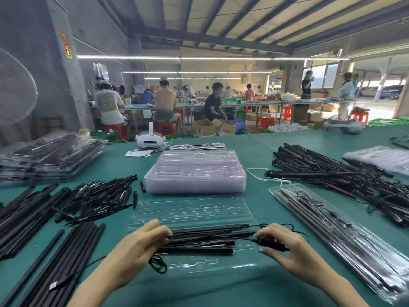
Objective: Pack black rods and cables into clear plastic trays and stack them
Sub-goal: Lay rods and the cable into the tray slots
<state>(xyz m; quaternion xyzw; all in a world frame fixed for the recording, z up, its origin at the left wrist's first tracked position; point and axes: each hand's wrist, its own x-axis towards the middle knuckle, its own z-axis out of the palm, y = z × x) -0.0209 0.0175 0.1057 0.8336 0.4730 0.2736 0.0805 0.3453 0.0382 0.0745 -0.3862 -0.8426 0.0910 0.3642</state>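
An open clear plastic tray [192, 211] lies on the green table in front of me. Several black rods [205, 240] lie lengthwise across its near half, with a thin black cable [221, 234] over them. My left hand [141, 247] grips the left ends of the rods, fingers curled over them. My right hand [278, 247] pinches a black cable plug [273, 244] at the rods' right end. A loop of cable [158, 263] hangs out by my left wrist.
A stack of empty clear trays [195, 171] stands behind the open one. Packed trays [48, 156] are stacked far left, and one closed packed tray [336, 229] lies at right. Loose rod piles [332, 173] lie right and short rods [93, 196] left. Long rods [66, 258] lie near left.
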